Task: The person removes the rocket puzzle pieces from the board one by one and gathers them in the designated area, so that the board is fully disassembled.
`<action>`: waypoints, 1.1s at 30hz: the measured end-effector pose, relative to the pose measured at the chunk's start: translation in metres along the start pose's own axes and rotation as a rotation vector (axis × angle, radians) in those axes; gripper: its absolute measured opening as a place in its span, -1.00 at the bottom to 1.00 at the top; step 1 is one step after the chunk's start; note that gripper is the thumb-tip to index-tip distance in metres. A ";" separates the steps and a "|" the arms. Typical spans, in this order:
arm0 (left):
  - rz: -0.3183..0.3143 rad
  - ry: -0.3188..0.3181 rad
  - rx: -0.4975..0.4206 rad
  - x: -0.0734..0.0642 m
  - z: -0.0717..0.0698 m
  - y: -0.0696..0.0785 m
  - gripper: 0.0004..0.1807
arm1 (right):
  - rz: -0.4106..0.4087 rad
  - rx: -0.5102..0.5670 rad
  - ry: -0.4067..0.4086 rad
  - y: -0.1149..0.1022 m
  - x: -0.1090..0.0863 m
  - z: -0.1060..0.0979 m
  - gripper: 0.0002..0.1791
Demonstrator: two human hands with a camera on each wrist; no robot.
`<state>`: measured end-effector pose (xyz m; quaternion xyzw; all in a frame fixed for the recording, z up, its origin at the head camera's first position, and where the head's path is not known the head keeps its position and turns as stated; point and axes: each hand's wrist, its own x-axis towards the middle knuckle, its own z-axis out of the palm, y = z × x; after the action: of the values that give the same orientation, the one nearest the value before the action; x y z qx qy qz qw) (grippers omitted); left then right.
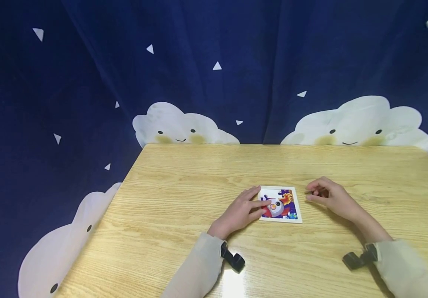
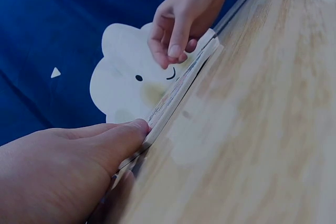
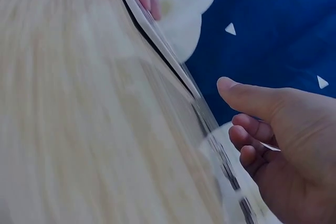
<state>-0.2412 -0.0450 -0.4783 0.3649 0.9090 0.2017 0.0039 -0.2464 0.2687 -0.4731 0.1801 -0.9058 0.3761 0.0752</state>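
Observation:
A small square white-framed board [image 1: 298,209] with a bright cartoon picture of a round bird-like figure lies flat on the table. My left hand [image 1: 239,211] reaches over its left side, fingers spread and resting on the picture. In the left wrist view, the thumb of that left hand [image 2: 79,161] is against the near edge of the board [image 2: 181,85]. Just off the board's right edge, my right hand [image 1: 334,198] hovers with loosely bent fingers. The right wrist view shows this right hand [image 3: 291,140] with its thumb held out, nothing visible in its grasp.
The wood-grain table [image 1: 184,182] extends around the board on all sides. Behind it hangs a dark blue curtain [image 1: 199,91] printed with white triangles and smiling clouds. Black straps [image 1: 232,258] circle both wrists over light sleeves.

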 end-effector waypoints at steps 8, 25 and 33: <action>-0.004 -0.006 -0.010 0.000 -0.002 0.001 -0.58 | -0.068 0.021 -0.025 -0.014 0.014 0.020 -0.78; 0.012 0.009 0.023 0.000 -0.001 0.000 -0.60 | 0.015 -0.089 -0.210 -0.030 0.035 0.030 -0.72; -0.001 0.002 0.013 0.001 0.000 0.000 -0.59 | 0.013 -0.094 -0.311 -0.036 0.037 0.022 -0.70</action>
<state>-0.2420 -0.0447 -0.4778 0.3643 0.9104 0.1961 0.0008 -0.2667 0.2201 -0.4549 0.2263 -0.9243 0.3013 -0.0601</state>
